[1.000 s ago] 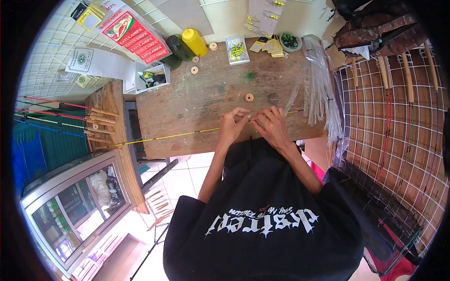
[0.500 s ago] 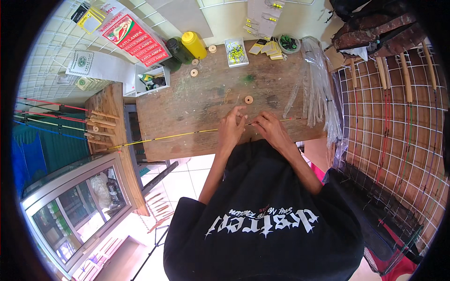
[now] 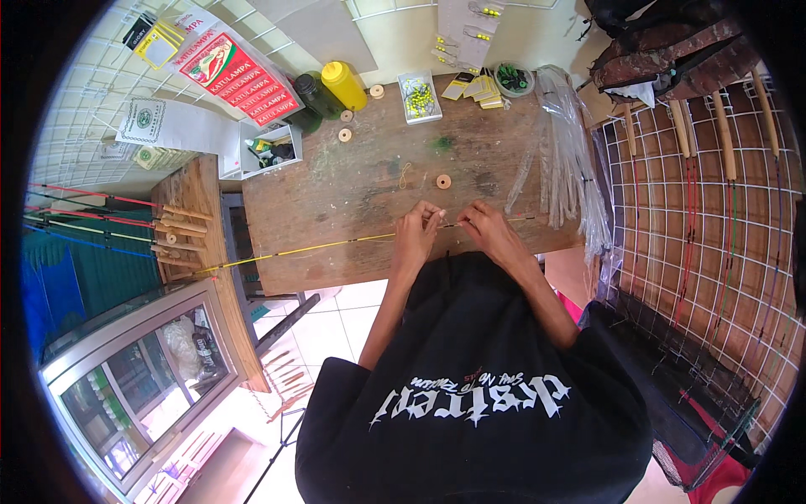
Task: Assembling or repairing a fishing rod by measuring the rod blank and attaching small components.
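A thin yellow fishing rod [image 3: 336,243] with dark bands lies across the front of the wooden table, its slender tip running out to the right under my hands. My left hand [image 3: 416,235] is closed, thumb and fingertips pinched together just above the rod; whatever is between them is too small to make out. Just to its right, my right hand [image 3: 489,228] pinches at the rod with thumb and forefinger. Beyond the hands sit a round wooden disc [image 3: 443,181] with a hole and a small loop of yellow thread [image 3: 405,175].
At the table's back are a yellow squeeze bottle [image 3: 342,86], a dark bottle [image 3: 316,97], and a white box [image 3: 420,98] of small yellow pieces. Clear plastic sleeves [image 3: 558,160] lie at the right. Rods with wooden handles [image 3: 724,139] hang on the right-hand grid.
My left hand's fingers, more extended before, have curled into a pinch. My right hand has shifted slightly right, staying close to the rod. The view has tilted a little.
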Demonstrator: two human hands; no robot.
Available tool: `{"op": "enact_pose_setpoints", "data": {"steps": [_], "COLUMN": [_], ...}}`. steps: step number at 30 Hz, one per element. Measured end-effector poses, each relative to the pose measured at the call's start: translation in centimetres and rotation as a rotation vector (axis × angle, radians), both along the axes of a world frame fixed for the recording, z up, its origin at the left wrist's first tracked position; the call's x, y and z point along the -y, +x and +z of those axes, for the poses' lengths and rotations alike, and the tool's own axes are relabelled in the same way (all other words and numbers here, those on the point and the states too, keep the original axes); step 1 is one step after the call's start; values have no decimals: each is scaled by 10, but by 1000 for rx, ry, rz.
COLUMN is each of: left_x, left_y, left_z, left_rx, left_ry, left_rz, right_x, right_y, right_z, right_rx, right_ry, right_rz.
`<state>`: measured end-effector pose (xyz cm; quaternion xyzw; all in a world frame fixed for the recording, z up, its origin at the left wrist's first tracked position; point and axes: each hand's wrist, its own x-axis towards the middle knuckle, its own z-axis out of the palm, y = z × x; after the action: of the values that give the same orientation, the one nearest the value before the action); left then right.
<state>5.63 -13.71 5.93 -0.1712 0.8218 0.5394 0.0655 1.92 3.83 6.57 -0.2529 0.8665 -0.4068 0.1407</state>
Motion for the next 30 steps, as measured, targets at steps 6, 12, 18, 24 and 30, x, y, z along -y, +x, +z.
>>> {"op": "enact_pose_setpoints", "data": {"steps": [6, 12, 18, 24, 30], "left_x": [-2, -1, 1, 4, 4], "left_y": [1, -9, -13, -13, -16], "left_z": [4, -41, -65, -81, -84], "left_rx": [-79, -26, -9, -60, -51], "left_ry": [-135, -71, -87, 32, 164], "left_rz": [-66, -75, -86, -70, -60], "right_x": [6, 10, 10, 10, 19], "right_y": [1, -8, -14, -10, -2], "right_z": [4, -44, -53, -62, -77], "right_rx": [-7, -44, -353, -121, 79], "right_ry": [96, 129, 282, 143, -123], "right_rz": [4, 27, 72, -26, -282]}}
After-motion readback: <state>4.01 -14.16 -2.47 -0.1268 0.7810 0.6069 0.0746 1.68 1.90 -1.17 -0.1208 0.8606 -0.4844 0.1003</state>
